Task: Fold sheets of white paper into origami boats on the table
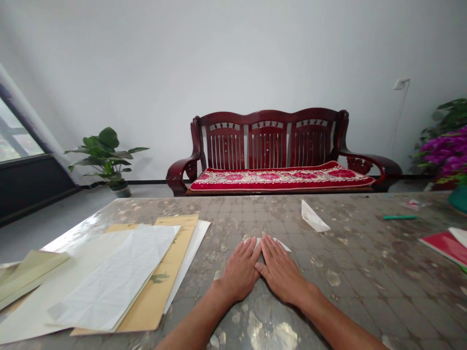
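Note:
Both hands lie side by side, palms down, over a folded piece of white paper (284,245) on the table. Only its edges show, at the far side near the fingertips and to the right; the rest is hidden. My left hand (241,270) is flat with fingers stretched forward. Beside it, my right hand (279,270) also lies flat, its thumb touching the left hand. Beyond them to the right rests a folded white paper shape (314,217) with a pointed end.
Creased lined paper (120,277) lies on a tan notebook (182,253) among sheets at left. A green pen (400,217), a red booklet (447,247) and a flower pot (458,198) are at right. A wooden bench (268,146) stands behind the patterned table (357,291).

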`<state>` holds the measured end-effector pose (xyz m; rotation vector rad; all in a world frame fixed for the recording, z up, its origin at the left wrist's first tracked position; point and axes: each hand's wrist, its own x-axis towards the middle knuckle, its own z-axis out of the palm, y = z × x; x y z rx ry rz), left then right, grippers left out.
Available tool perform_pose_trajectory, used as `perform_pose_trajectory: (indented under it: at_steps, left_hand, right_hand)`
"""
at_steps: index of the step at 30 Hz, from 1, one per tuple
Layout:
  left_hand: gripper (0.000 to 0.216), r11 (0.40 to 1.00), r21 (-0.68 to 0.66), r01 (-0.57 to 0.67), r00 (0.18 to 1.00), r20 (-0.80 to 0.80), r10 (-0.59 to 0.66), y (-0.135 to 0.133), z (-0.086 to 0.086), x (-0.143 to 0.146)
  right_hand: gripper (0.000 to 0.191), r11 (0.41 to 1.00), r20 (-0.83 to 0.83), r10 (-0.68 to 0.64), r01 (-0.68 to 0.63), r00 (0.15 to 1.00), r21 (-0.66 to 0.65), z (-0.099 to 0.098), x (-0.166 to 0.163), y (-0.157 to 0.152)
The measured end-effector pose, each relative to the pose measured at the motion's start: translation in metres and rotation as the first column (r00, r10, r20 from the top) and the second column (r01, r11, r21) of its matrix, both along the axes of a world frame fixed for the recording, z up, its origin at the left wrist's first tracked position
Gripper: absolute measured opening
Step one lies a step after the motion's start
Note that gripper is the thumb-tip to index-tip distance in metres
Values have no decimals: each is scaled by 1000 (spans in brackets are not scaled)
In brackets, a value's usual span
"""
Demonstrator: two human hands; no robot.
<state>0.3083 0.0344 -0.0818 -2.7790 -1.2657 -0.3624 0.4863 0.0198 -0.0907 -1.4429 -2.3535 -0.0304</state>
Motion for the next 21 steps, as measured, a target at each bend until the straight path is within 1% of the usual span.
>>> perform_pose_trajectory:
  at_steps: [4, 8, 12, 14, 17, 19, 21]
  left_hand:
    - [54, 999, -8, -40, 999, 15, 40, -1, 2, -2]
    - [54, 996, 9, -88, 995, 51, 87, -2, 2, -4]
    - [54, 989, -21, -145, 988, 54, 146, -5, 6, -5]
    - [54, 985, -41, -165, 985, 50, 167, -5, 8, -6]
    - [51, 985, -53, -163, 983, 74, 167, -3, 8, -9]
    - [49, 985, -69, -159, 980, 113, 166, -1, 7, -11]
    - [49, 979, -103, -176, 967, 169, 191, 2, 8, -14]
  right_hand:
    - [69, 999, 20, -38, 39, 999, -28, 0, 4, 1]
    - [71, 992, 43, -60, 64, 997, -111, 9, 6, -1]
    - [69, 981, 68, -85, 95, 994, -167, 18, 13, 0]
    - [67, 976, 71, -120, 130, 990, -175, 19, 20, 2]
    - [65, 970, 68, -168, 177, 983, -167, 18, 34, 6]
    - [61, 973, 55, -171, 178, 984, -149, 19, 43, 9]
    - [57, 980, 13, -148, 149, 989, -130, 20, 51, 13]
